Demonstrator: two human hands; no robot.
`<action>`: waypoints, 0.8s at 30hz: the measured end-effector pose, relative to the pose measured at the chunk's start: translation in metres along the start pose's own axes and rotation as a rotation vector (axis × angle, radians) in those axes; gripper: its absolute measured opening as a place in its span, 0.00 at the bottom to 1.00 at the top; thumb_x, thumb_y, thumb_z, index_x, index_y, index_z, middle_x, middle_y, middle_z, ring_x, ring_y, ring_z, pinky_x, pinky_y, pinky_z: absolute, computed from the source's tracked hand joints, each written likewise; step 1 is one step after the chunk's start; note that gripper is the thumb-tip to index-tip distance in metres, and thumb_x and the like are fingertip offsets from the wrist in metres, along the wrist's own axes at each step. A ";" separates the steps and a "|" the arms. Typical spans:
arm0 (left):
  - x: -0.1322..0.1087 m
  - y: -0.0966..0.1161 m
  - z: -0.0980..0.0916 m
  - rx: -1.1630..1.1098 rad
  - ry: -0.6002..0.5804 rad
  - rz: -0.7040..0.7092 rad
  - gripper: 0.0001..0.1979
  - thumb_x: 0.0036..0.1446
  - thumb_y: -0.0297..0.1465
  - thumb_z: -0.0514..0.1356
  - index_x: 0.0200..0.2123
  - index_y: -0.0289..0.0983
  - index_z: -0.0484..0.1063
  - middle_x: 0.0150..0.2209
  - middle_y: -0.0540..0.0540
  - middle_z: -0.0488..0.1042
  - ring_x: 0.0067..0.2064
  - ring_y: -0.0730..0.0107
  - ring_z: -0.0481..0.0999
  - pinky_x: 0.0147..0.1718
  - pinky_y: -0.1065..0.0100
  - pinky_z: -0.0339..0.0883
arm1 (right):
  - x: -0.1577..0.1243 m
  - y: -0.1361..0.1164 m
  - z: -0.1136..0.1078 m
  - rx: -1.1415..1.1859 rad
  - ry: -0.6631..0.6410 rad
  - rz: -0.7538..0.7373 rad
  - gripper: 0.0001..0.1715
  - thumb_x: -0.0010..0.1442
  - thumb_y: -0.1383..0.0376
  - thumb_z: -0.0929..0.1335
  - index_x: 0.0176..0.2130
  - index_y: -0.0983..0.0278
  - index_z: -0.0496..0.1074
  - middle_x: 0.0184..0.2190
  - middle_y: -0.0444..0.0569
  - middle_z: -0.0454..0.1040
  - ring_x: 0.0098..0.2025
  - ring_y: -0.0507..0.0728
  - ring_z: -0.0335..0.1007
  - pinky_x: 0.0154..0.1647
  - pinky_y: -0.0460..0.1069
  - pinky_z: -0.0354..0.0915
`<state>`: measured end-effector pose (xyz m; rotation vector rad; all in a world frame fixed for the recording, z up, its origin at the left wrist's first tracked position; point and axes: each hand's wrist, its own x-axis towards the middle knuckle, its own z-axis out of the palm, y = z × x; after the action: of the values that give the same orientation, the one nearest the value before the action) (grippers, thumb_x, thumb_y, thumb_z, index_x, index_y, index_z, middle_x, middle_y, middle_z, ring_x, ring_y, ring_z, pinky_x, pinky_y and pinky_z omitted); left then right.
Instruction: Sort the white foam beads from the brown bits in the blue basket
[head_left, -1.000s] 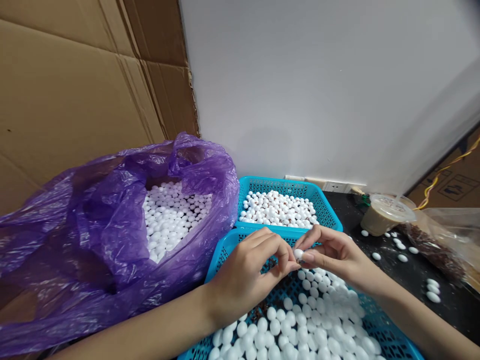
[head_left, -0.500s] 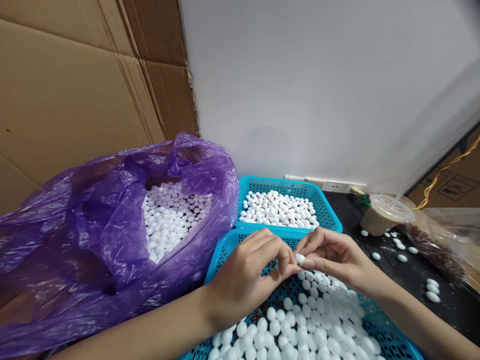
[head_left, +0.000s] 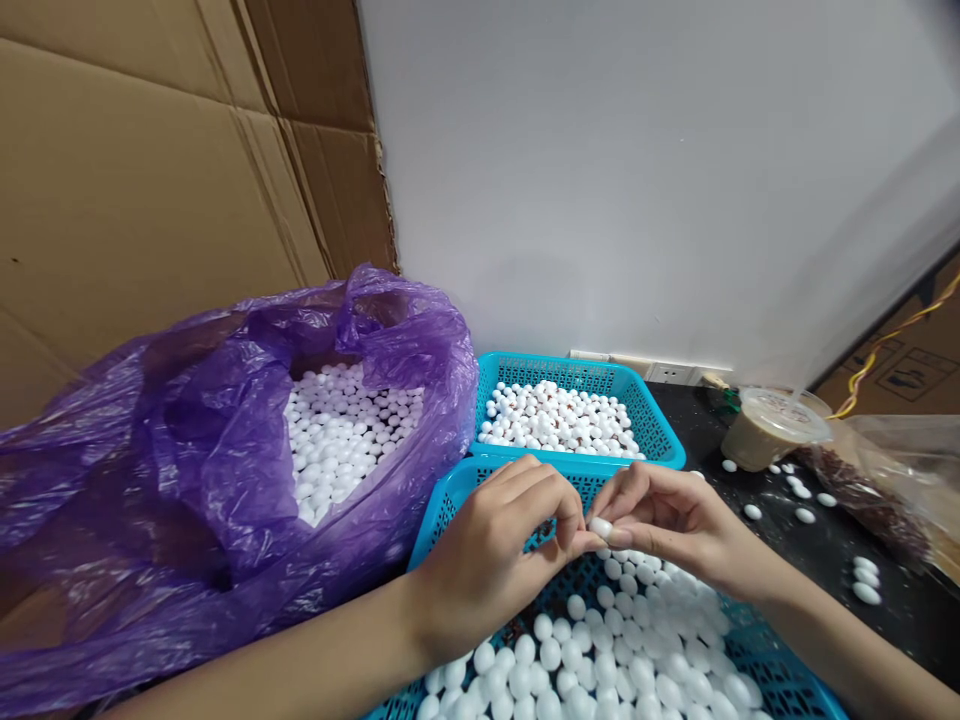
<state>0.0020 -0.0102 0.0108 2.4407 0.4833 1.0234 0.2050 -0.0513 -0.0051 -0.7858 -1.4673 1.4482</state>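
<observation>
Your right hand (head_left: 667,515) pinches one white ball (head_left: 600,527) over the near basket (head_left: 448,492); your left hand (head_left: 510,555) has fingertips together beside it, their grip unclear to you. From that ball, one far basket (head_left: 661,425) lies near 12 o'clock, one purple bag (head_left: 225,450) at 9, one cup (head_left: 761,432) at 2. Your left hand hides some near-basket rim.

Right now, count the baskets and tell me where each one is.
2: the near basket under the left hand and right hand, and the far basket just behind it, by the wall. The bag could hide more.
</observation>
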 end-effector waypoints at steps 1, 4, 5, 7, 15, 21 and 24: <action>0.000 -0.001 0.000 0.000 0.001 0.003 0.11 0.55 0.26 0.60 0.25 0.36 0.59 0.28 0.52 0.68 0.31 0.76 0.65 0.32 0.71 0.60 | 0.000 0.000 0.000 0.000 0.004 -0.004 0.04 0.56 0.72 0.69 0.33 0.64 0.70 0.35 0.48 0.74 0.35 0.49 0.70 0.33 0.45 0.65; 0.001 -0.003 0.001 -0.020 0.005 0.016 0.12 0.55 0.26 0.60 0.25 0.36 0.58 0.28 0.52 0.67 0.31 0.77 0.65 0.32 0.72 0.60 | 0.002 -0.001 0.001 -0.007 0.023 -0.029 0.05 0.56 0.72 0.69 0.33 0.63 0.71 0.36 0.47 0.74 0.36 0.50 0.71 0.36 0.46 0.67; 0.002 -0.003 0.001 -0.030 0.001 0.017 0.12 0.55 0.26 0.60 0.25 0.36 0.58 0.28 0.52 0.67 0.31 0.77 0.65 0.31 0.72 0.60 | 0.002 -0.001 0.001 -0.010 0.025 -0.038 0.05 0.56 0.72 0.69 0.34 0.63 0.71 0.36 0.47 0.74 0.37 0.51 0.71 0.38 0.46 0.67; 0.002 -0.004 0.001 -0.045 -0.015 0.007 0.11 0.55 0.26 0.60 0.25 0.36 0.58 0.28 0.52 0.67 0.31 0.76 0.66 0.31 0.72 0.61 | 0.002 -0.001 0.000 -0.016 0.028 -0.056 0.07 0.56 0.73 0.68 0.35 0.62 0.72 0.37 0.47 0.74 0.40 0.52 0.71 0.41 0.48 0.67; 0.001 -0.002 0.000 -0.030 -0.073 -0.085 0.09 0.53 0.27 0.61 0.26 0.36 0.61 0.28 0.52 0.67 0.32 0.75 0.66 0.32 0.71 0.61 | 0.004 0.001 -0.003 -0.164 0.151 -0.070 0.09 0.54 0.70 0.70 0.37 0.59 0.70 0.36 0.45 0.73 0.39 0.52 0.70 0.40 0.49 0.67; 0.003 -0.002 -0.001 -0.017 -0.153 -0.151 0.08 0.54 0.29 0.60 0.26 0.36 0.63 0.28 0.52 0.67 0.32 0.75 0.66 0.33 0.70 0.61 | 0.010 0.010 -0.019 -0.211 0.503 -0.058 0.07 0.54 0.64 0.70 0.37 0.60 0.70 0.38 0.46 0.72 0.38 0.52 0.69 0.40 0.49 0.67; 0.003 -0.003 -0.001 -0.025 -0.207 -0.177 0.08 0.54 0.30 0.60 0.26 0.37 0.63 0.28 0.52 0.68 0.32 0.74 0.66 0.33 0.70 0.61 | 0.012 0.012 -0.024 -0.165 0.588 -0.022 0.11 0.55 0.62 0.69 0.40 0.59 0.71 0.44 0.49 0.72 0.48 0.57 0.68 0.51 0.53 0.63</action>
<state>0.0032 -0.0064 0.0116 2.3982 0.5995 0.6921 0.2205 -0.0292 -0.0171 -1.1751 -1.1363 0.9656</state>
